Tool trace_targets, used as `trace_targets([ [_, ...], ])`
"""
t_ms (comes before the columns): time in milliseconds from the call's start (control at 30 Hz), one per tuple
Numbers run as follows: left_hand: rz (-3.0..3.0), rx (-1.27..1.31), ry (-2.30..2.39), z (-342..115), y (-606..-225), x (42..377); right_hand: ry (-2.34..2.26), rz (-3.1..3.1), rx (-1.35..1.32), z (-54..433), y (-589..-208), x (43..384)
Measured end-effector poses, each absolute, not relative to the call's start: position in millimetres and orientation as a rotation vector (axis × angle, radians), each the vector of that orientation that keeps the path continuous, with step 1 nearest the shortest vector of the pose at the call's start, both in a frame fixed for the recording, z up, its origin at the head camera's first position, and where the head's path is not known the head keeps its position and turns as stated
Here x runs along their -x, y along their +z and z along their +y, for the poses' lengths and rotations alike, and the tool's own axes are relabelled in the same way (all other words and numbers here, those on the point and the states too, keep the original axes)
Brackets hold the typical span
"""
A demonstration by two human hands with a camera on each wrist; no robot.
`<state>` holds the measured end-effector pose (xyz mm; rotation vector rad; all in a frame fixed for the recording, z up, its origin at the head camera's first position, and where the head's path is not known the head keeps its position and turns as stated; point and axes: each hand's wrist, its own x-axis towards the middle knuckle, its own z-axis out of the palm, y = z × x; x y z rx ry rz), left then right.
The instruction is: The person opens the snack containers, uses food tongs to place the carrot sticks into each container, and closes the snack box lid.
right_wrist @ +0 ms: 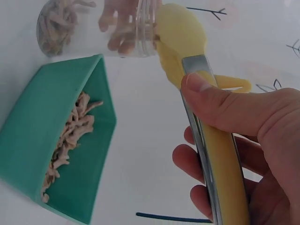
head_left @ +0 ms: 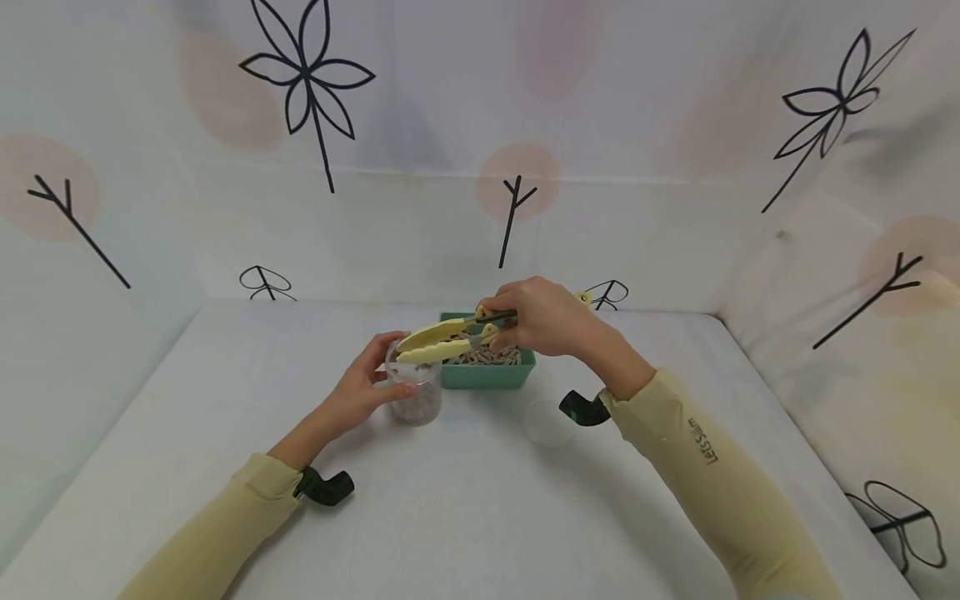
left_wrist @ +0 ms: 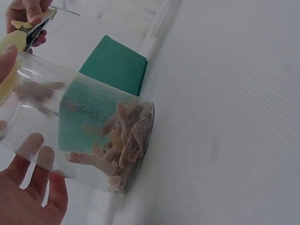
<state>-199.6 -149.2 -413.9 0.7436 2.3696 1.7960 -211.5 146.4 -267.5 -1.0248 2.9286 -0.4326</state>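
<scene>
We see the left grip [head_left: 367, 375] curled around the clear jar [head_left: 417, 404], just left of the green box [head_left: 487, 377] on the bench [head_left: 465, 492]; the right grip [head_left: 540, 317] is closed round the yellow tongs [head_left: 435, 352], tips at the jar's mouth. We think the step is transferring brownish pieces [left_wrist: 126, 140] into the jar; the next move calls for loosening the tongs without knocking its rim.

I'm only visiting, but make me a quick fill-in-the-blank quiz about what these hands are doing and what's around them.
1. The left hand grips the clear jar, while the right hand holds a pair of yellow ____.
2. The open box is coloured ____.
3. Seen from the head camera, the box is on the jar's ____ side.
4. Most pieces in the jar lie at its ____.

Missing words: tongs; green; right; bottom.
</scene>
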Motion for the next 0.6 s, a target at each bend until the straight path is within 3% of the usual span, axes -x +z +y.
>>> trace_targets([
  [400,2.344,-0.782,1.811,-149,-413,200,-0.641,2.909,1.009,164,-274,220],
  [600,2.314,-0.825,1.843,-150,-414,201,-0.711,2.916,0.842,188,-284,223],
])
